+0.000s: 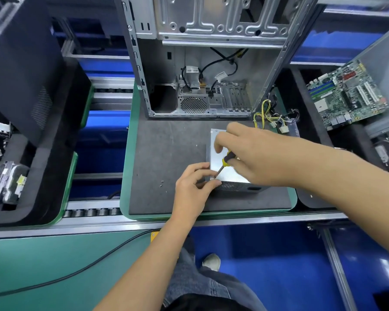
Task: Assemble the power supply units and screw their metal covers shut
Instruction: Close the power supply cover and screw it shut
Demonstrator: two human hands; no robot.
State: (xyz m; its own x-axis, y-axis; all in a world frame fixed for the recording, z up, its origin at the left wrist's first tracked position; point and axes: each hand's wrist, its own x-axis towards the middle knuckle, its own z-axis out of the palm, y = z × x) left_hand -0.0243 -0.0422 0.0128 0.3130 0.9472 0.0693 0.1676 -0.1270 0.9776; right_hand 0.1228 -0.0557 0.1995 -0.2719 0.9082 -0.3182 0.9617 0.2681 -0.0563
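A silver power supply unit (221,167) with a mesh front lies on the dark mat (166,153), its yellow and black cable bundle (272,117) trailing behind it. My right hand (254,153) grips a yellow and black screwdriver (226,161) whose tip meets the cover's near left corner. My left hand (193,187) pinches that corner right at the tip; whether it holds a screw there I cannot tell. Two loose screws (162,183) lie on the mat to the left.
An open metal computer case (202,70) stands upright behind the mat. A green motherboard (348,93) rests in a tray at right. A black case (20,70) and loose parts (5,182) sit in a tray at left. A conveyor rail (121,223) runs along the front.
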